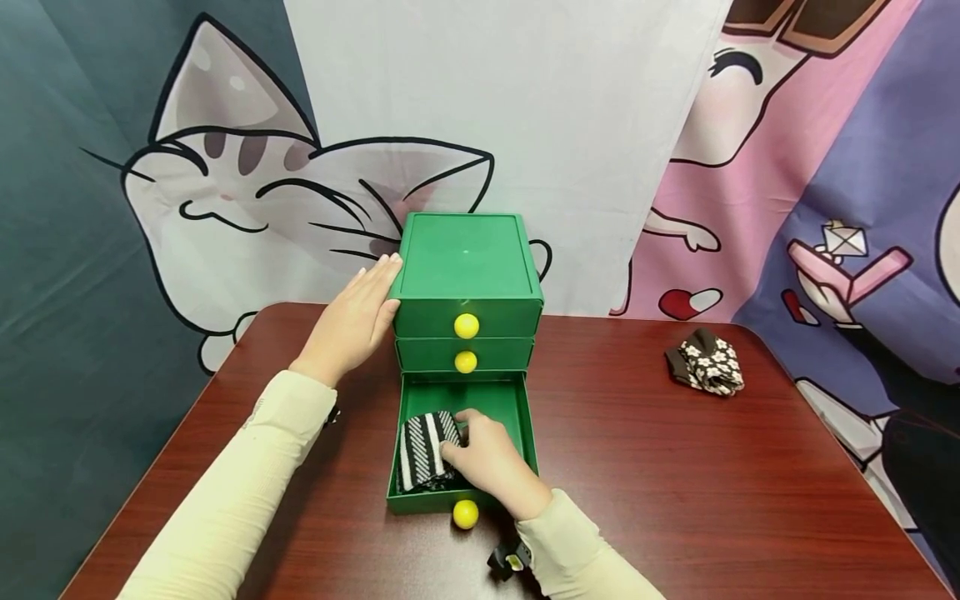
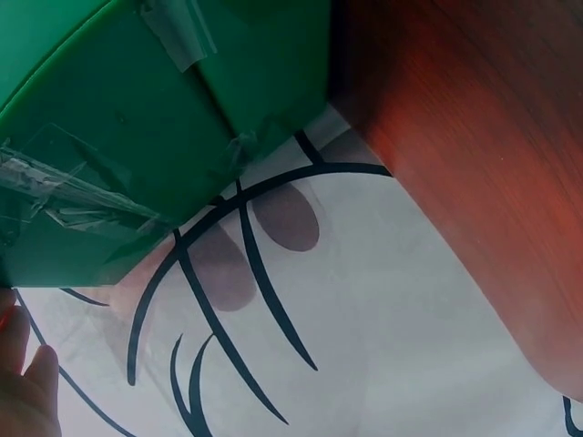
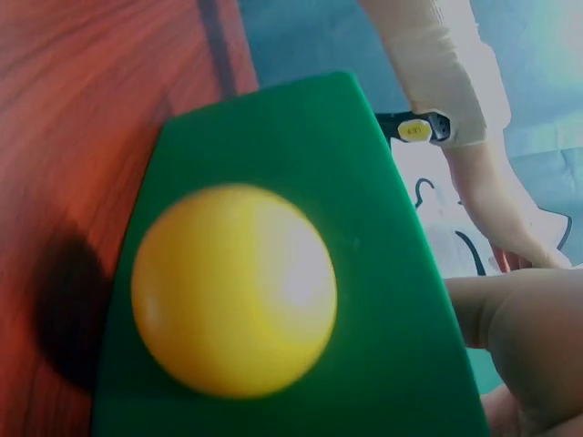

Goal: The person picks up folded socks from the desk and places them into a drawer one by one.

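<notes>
A green drawer unit [image 1: 467, 258] with yellow knobs stands on the table, its bottom drawer [image 1: 517, 417] pulled out. In the left part of that drawer lies a folded pair of black-and-white striped socks [image 1: 426, 450]. My right hand [image 1: 491, 458] reaches in from the right and holds the socks' right edge between thumb and curled fingers; the fingertips are partly hidden. My left hand [image 1: 352, 321] rests with straight fingers against the unit's left side. In the right wrist view, the drawer's yellow knob [image 3: 234, 291] hides most of the work.
On the right of the brown table [image 1: 637, 467] lies a folded dark sock bundle with white flowers [image 1: 707, 363]. The two upper drawers [image 1: 427, 354] are closed. A cartoon-printed cloth [image 1: 562, 100] hangs behind the table.
</notes>
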`<state>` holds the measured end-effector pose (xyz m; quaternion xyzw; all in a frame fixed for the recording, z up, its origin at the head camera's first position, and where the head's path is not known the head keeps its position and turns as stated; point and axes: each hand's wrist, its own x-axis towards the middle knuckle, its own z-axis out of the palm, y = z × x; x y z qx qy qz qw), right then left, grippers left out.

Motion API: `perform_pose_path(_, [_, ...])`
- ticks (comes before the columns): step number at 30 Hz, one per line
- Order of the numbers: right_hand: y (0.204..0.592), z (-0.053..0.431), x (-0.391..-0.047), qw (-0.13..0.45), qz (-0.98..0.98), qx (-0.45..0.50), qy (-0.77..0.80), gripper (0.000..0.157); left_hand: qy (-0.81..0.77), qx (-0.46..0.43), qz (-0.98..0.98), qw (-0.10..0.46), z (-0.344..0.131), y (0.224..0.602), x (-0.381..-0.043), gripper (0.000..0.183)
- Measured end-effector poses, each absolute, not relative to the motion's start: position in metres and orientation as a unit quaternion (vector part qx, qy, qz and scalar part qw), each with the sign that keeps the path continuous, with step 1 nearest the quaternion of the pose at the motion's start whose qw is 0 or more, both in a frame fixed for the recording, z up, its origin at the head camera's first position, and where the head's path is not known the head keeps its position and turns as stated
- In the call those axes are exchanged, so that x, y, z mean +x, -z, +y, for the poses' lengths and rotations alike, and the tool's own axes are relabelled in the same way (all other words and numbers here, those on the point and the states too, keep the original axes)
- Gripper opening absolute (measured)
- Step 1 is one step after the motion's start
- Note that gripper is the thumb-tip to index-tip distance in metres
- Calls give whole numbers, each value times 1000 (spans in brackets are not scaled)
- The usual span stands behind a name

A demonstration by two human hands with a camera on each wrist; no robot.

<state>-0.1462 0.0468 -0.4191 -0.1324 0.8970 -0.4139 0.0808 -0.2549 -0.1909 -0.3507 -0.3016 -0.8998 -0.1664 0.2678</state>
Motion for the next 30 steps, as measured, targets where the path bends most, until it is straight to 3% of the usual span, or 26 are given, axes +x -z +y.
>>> perform_pose_path(7, [417, 51, -145, 107, 892, -139, 416, 33, 167, -300, -903, 260, -190, 350, -255, 56])
perform_pose_path(18, [415, 60, -148, 108, 887, -168, 417, 23, 170, -300, -901, 263, -191, 350, -255, 55])
perform_pose_path(23, [410, 70, -151, 67, 879, -184, 435, 19, 171, -299, -901, 264, -191, 350, -255, 55])
perform_pose_path(30, [400, 94, -157, -44, 860, -172, 478, 13, 168, -303, -900, 266, -192, 350, -255, 56])
